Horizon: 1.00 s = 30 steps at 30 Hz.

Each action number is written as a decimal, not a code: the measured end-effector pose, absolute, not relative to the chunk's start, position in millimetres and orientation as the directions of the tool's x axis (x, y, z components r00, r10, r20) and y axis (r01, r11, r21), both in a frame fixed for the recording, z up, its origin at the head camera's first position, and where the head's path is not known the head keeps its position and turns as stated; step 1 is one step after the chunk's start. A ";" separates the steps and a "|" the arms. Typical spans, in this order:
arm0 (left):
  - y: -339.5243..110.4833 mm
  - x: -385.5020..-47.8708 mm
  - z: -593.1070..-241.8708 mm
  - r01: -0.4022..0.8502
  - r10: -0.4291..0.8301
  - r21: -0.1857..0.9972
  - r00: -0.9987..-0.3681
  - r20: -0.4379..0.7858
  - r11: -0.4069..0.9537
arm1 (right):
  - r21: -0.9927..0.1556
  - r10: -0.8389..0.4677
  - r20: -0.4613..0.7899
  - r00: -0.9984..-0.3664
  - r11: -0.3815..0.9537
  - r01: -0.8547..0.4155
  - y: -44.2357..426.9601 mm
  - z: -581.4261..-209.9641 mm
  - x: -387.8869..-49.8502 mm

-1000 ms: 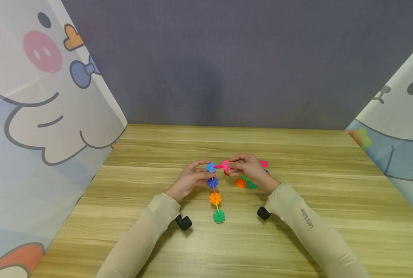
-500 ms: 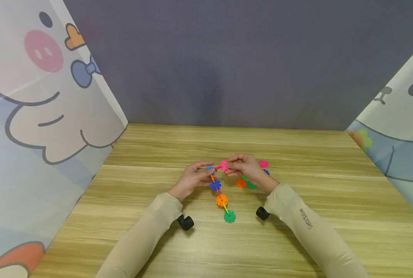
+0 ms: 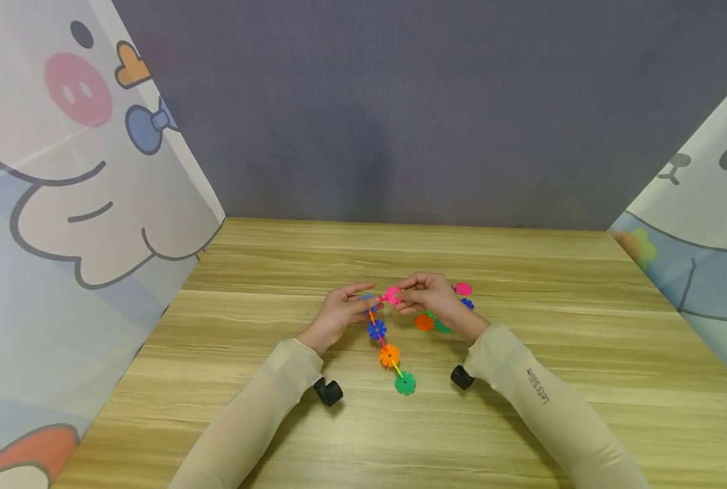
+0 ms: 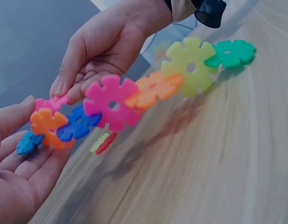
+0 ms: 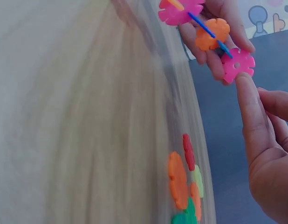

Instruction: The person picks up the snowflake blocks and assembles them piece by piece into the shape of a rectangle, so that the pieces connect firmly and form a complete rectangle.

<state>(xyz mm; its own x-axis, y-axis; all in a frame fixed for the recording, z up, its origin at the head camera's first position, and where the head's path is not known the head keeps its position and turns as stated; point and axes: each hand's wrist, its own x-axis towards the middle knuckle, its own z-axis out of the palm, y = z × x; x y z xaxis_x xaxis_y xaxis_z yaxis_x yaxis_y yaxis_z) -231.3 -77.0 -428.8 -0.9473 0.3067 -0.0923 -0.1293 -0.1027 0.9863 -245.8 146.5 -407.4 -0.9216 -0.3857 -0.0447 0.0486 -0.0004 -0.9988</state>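
Notched plastic snowflake discs form a slanting chain, from a green disc (image 3: 405, 383) at the near free end through yellow, orange (image 3: 390, 356), pink and blue (image 3: 376, 330) discs. My left hand (image 3: 334, 318) grips the far end; in the left wrist view its fingers lie around an orange disc (image 4: 48, 127) and a light blue disc (image 4: 29, 143). At that end a pink disc (image 3: 391, 295) is pinched between thumb and fingers of my right hand (image 3: 432, 299). In the right wrist view this pink disc (image 5: 238, 65) meets the light blue one; how firmly they are joined I cannot tell.
Loose discs lie on the wooden table (image 3: 522, 421) beside and beyond the right hand: pink (image 3: 463, 289), blue (image 3: 467, 304), orange (image 3: 424, 322) and green (image 3: 442, 326). The right wrist view also shows a red disc (image 5: 188, 151). A grey panel (image 3: 400, 122) stands behind.
The chain's green end has swung to the right. The pink disc in my right hand has shifted slightly left, closer to my left hand. Both hands stay nearly in place.
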 end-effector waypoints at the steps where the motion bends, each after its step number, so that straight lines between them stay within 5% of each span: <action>1: -76.9 -230.8 -427.9 -0.135 0.302 0.985 -0.948 -0.097 -0.108 | -0.999 -0.386 -0.043 -0.921 0.001 0.046 146.0 -407.5 -245.5; 30: -79.0 -230.5 -428.2 -0.178 0.360 0.978 -0.924 -0.128 -0.110 | -0.998 -0.397 -0.055 -0.916 -0.018 0.068 142.7 -405.4 -240.0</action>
<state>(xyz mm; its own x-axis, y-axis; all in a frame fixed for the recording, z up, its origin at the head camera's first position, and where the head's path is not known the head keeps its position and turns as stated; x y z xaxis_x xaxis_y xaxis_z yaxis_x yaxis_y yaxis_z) -230.5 -79.0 -428.2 -0.9243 0.3598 -0.1275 -0.1778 -0.1103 0.9779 -240.0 142.7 -405.4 -0.9161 -0.3971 -0.0551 0.0679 -0.0183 -0.9975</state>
